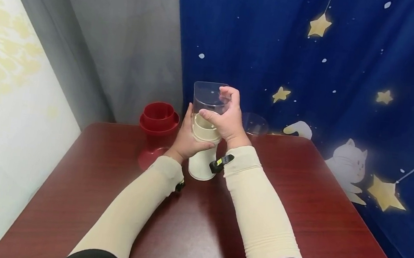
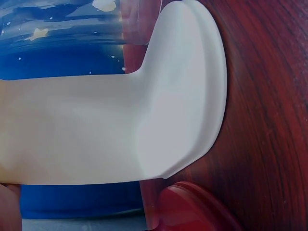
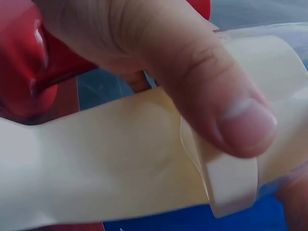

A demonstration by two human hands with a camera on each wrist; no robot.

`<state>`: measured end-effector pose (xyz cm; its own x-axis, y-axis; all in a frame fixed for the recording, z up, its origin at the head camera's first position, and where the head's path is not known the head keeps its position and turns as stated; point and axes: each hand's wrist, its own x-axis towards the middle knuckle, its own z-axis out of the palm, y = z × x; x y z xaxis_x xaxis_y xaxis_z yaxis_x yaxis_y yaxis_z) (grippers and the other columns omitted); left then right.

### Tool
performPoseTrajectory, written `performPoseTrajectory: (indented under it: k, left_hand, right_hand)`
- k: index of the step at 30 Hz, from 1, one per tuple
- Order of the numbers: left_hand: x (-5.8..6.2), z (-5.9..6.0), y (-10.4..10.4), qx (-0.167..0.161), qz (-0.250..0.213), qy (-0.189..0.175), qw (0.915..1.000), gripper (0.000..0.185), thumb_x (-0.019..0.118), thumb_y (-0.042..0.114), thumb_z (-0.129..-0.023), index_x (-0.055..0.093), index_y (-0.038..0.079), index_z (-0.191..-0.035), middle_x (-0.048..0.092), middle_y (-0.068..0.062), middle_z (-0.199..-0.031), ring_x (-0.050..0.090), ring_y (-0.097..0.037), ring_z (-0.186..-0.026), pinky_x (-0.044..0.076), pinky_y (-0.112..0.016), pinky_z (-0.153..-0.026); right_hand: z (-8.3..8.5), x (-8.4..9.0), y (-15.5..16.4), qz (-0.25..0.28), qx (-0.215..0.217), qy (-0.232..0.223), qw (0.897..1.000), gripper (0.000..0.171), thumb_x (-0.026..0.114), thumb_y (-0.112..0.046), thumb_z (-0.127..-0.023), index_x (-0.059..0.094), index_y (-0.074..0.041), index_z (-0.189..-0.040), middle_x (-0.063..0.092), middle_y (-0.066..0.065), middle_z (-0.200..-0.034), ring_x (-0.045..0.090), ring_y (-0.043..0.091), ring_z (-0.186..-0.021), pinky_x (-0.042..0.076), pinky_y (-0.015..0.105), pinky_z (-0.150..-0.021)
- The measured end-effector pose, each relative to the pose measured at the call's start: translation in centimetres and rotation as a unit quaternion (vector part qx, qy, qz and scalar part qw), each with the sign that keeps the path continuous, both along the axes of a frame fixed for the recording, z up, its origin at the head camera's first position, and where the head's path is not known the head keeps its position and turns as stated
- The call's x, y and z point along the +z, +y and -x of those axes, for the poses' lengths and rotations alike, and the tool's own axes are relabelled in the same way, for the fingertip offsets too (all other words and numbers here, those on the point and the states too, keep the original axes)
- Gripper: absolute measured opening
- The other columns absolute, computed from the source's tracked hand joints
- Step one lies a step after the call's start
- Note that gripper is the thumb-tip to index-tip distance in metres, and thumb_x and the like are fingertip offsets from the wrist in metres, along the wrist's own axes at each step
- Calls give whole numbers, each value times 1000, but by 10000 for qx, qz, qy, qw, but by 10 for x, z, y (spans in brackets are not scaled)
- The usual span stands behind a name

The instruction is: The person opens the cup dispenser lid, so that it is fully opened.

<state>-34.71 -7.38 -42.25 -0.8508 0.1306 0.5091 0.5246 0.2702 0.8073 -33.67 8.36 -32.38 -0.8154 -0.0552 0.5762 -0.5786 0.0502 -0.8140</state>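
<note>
A cream pedestal stand (image 1: 202,164) with a round collar at its top stands upright on the table, just in front of me. My left hand (image 1: 187,139) grips it around the collar from the left; its thumb (image 3: 240,115) lies across the collar in the right wrist view. A clear plastic container (image 1: 206,93) rises upright at the collar. My right hand (image 1: 228,118) holds that container from the right, with curled fingers and thumb. Whether the container is seated in the collar cannot be told. In the left wrist view the stand's flared base (image 2: 180,96) rests by the wood.
A red stand (image 1: 158,126) of similar shape is to the left, close to my left hand. Behind my right wrist another clear container (image 1: 254,124) stands near the far edge of the reddish-brown table (image 1: 282,166). A blue star-patterned curtain (image 1: 258,37) hangs behind the table.
</note>
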Motion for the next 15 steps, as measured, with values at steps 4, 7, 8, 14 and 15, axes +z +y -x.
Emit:
performPoseTrajectory:
  k: [4,7,8,14,15]
  left_hand:
    - [0,0,1,-56,-21,-65,10000,151,102,20,-63,-5,22,-170,32,-12,-169,48,-30,-143,43,-43,-120]
    - [1,-1,1,-21,15,-197,9998,150,101,25,-64,-6,25,-170,36,-13,-167,49,-29,-142,45,-44,-119]
    - [1,-1,1,-10,28,-235,9997,149,100,26,-65,-7,25,-169,36,-13,-167,49,-29,-142,45,-44,-119]
    - [3,-1,-1,-26,59,-314,9995,149,100,27,-66,-7,22,-169,38,-14,-166,49,-30,-143,45,-45,-119]
    - [3,-1,-1,-26,66,-323,9995,148,100,27,-66,-6,21,-169,38,-14,-166,49,-30,-143,45,-45,-119]
  right_hand:
    - [3,-1,1,-24,-90,26,10000,83,92,-11,-72,43,-8,-140,51,11,-145,52,26,-131,46,37,-108]
    - [3,-1,1,-27,-77,0,10000,82,91,-13,-72,44,-11,-139,52,11,-145,52,26,-130,47,39,-109]
    - [4,0,1,-31,-77,-14,10000,81,91,-13,-72,44,-11,-138,52,11,-145,53,27,-131,47,40,-109]
    - [5,1,1,-95,-135,-43,9999,81,91,-15,-71,45,-13,-137,54,12,-144,54,28,-131,48,40,-110]
    - [5,1,1,-117,-149,-43,9998,81,91,-16,-71,45,-14,-137,55,12,-143,54,28,-131,48,40,-109]
